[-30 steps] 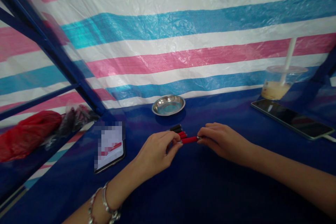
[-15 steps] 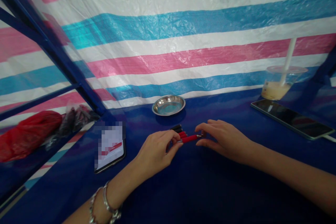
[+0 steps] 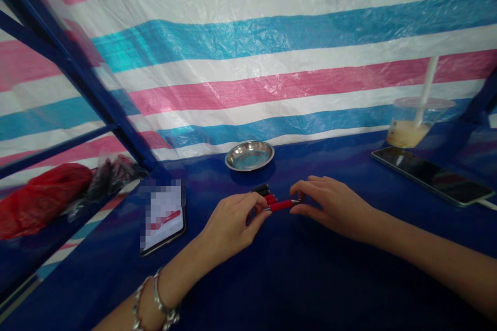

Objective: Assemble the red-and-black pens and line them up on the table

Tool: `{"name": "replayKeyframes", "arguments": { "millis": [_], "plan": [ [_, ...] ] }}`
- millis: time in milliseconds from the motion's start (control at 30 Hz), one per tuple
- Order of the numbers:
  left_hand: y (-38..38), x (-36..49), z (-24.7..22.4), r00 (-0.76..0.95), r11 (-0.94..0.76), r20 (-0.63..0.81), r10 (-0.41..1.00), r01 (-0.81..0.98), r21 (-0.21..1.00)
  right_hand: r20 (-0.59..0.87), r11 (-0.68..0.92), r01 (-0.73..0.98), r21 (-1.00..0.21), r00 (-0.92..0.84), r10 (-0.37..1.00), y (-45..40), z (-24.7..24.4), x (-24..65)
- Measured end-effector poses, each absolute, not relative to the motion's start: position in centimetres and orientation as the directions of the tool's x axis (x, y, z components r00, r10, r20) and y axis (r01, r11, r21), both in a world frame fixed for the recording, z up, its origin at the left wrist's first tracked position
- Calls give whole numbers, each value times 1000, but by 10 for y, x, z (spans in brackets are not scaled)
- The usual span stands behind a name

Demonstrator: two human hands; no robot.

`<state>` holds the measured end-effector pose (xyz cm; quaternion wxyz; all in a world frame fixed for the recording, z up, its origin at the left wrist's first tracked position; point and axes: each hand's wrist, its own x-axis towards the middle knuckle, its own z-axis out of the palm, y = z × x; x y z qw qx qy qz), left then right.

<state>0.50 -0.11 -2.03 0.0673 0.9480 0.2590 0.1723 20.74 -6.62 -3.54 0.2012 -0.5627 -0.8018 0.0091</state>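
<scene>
Near the table's middle, my left hand [image 3: 235, 220] pinches the left end of a red pen [image 3: 281, 205] between thumb and fingers. The pen points right, its silver tip towards my right hand [image 3: 332, 204]. Thumb and fingers of that hand are apart around the tip; whether they touch it I cannot tell. Just behind the held pen lie another red pen-like piece [image 3: 271, 198] and black ones [image 3: 260, 189], partly hidden by my left hand. Beyond them stands a shallow, round metal dish [image 3: 250, 166].
On the blue table [image 3: 295, 279], a phone [image 3: 165, 222] with a blurred screen lies left. A dark phone [image 3: 435, 176] with a white cable and a plastic cup [image 3: 407, 132] with a straw are right. Red bags [image 3: 50, 196] lie beyond the blue frame [image 3: 89, 83]; a striped sheet [image 3: 272, 41] hangs behind.
</scene>
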Motion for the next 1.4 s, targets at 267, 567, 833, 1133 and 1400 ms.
{"name": "replayKeyframes", "arguments": {
  "millis": [267,567,833,1133,1400],
  "plan": [
    [1,4,-19,816,-822,127,564,540,180,340,272,936,-225,-186,922,-64,-29,217],
    [2,3,-20,831,-829,25,556,553,80,190,36,984,-173,-3,982,-57,-42,244],
    [4,3,-18,799,-800,55,599,596,68,137,58,983,-173,-34,990,-53,-50,244],
    [10,2,-19,743,-744,36,668,668,24,238,121,966,-227,-66,969,-53,-46,239],
    [7,4,-21,745,-750,84,661,658,65,241,227,652,-724,-69,968,-54,-40,222]
  ]
}}
